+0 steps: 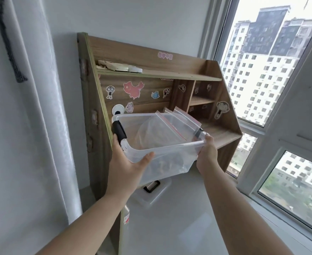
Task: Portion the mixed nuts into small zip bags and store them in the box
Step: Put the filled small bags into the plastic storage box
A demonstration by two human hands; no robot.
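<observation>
Zip bags (177,124) stand inside the clear plastic box (162,150) that we hold up in the air with both hands, in front of the wooden shelf unit (151,70). Their red-lined tops poke above the box's far rim, and brownish contents show dimly through the plastic; we cannot make out single nuts.

Our left hand (127,162) grips the box's left end: the thumb lies stretched along the near wall just under the rim, the palm cups the corner, and the fingers reach round the side next to the black latch (118,131). How far those fingers curl we cannot tell, since the box hides them. Our right hand (206,153) clasps the right end, its fingers wrapped round the corner just below the rim, near the second black latch (198,133). The two hands are well apart, one at each end, and the box hangs tilted, its left side higher than its right.

Below the box, a clear lid (155,192) with a black handle rests on the white table (179,227). The shelf unit's back panel carries cartoon stickers (134,89), and flat pale objects (120,67) lie on its top shelf. To the right, a window (261,70) looks out on tall apartment blocks. A pale curtain (32,107) hangs on the left.
</observation>
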